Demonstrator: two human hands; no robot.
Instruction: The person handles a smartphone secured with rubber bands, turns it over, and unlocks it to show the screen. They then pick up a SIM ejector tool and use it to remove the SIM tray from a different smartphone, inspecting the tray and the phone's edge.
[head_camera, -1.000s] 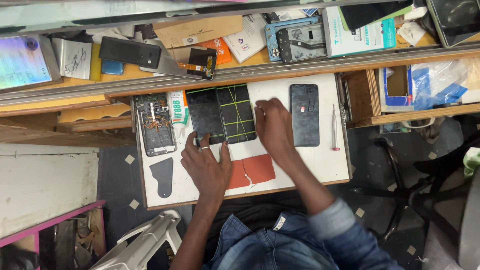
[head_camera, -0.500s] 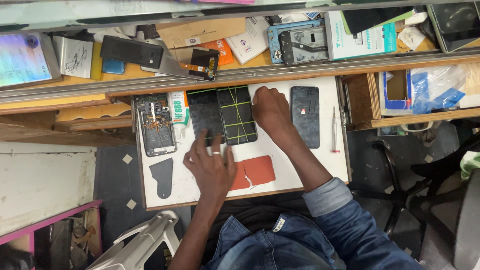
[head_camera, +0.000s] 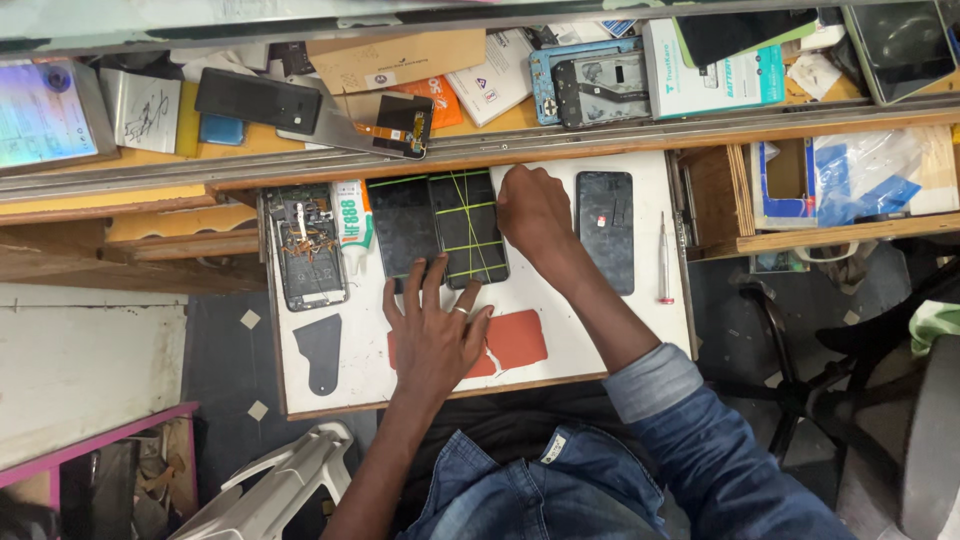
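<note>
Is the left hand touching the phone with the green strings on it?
Touching. In the head view the left hand lies flat on the board, its fingertips overlapping the bottom edge of the phone with green bands.

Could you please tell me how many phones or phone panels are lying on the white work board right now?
4: opened phone at the left edge, dark panel beside it, banded panel under both hands' reach, dark phone right. None seem hidden.

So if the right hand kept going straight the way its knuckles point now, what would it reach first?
The right hand points toward the far edge of the white work board. Just past it runs the metal rail along the shelf front, so it would probably meet that first, though the rail's height relative to the hand is unclear.
</note>
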